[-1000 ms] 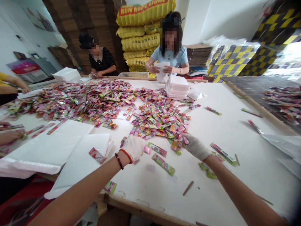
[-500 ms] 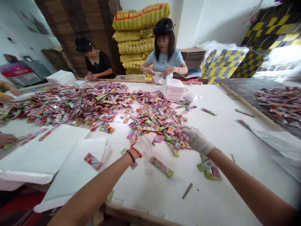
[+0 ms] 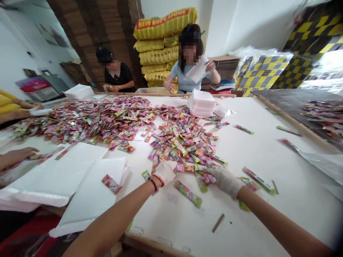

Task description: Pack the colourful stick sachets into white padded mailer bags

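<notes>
"So, what's diff. w/ the person's hands vs. a moment ago?"

"R hand (image 3: 225, 181), gloved, has come back a bit twd. the near edge of the white table (image 3: 268, 221). L hand (image 3: 165, 172), also gloved, is at abt. the same spot, by the near side of the sachet heap (image 3: 182, 139)."

"Meaning what?"

"Prob. that a small lot is being drawn off the heap: loose sachets (image 3: 189, 168) now lie btwn the two hands."

"Gripping any?"

"R fingers bend over a few; can't tell if they're pinched or just touched. L fingers are at the pink ones; too blurred to tell if they grip."

"Anything else?"

"Long green-and-pink packet (image 3: 187, 193) lies flat, apart, just in front of them. Across the table, a co-worker (image 3: 183, 75) now has a white sheet (image 3: 197, 71) raised one-handed; it was low, in both hands."
</notes>
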Demonstrator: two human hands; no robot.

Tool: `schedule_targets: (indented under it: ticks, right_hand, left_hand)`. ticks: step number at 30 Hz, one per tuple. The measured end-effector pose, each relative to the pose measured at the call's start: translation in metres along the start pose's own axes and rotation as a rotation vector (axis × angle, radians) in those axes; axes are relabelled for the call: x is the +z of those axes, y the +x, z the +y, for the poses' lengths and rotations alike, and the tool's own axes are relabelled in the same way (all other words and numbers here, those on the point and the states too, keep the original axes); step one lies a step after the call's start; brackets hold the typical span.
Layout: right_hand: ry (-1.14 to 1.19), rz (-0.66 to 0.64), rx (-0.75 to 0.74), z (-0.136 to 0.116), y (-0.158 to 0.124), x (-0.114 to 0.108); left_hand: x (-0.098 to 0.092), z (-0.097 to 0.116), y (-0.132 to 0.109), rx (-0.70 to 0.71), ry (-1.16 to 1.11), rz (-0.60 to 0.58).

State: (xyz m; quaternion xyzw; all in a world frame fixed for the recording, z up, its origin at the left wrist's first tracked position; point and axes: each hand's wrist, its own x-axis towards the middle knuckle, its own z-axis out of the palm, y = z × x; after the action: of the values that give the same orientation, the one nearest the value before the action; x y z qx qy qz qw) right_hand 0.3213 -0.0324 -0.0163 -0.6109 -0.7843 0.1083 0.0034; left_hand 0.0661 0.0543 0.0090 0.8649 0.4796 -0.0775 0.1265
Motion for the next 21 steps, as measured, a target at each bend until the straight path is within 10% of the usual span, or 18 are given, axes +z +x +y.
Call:
schedule_targets:
  ticks: [5,13,21]
  right_hand:
    - [0.090,0.013,0.027,-0.006,-0.033,0.008]
    - [-0.062,-0.123,-0.089,-0.015,-0.015,-0.032]
    - [0.218,0.150,0.031,-0.012,-0.036,-0.033]
  left_hand:
    - [-0.014,-0.001,-0.034,0.077,-0.032,0.032]
    - [-0.028,-0.005,0.018,0.554,0.170,0.049]
    - [-0.040,-0.008,0.006,0.443,-0.050,0.158]
